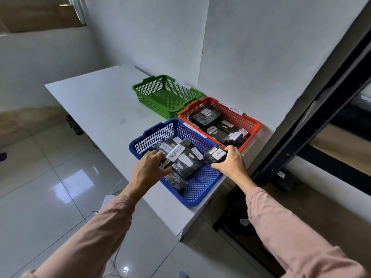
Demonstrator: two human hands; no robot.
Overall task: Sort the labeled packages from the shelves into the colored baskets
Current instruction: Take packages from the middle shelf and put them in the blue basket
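- I can't read the blurred label on the green basket
- The left hand covers the left package's near end
- The right hand covers the right package's near side

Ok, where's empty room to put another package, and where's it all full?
The green basket holds nothing. The white table is bare left of all three baskets. The blue basket shows bare mesh in its near right corner. Crowded: the red basket, and the blue one's far half, where the left hand and right hand each grip a package.
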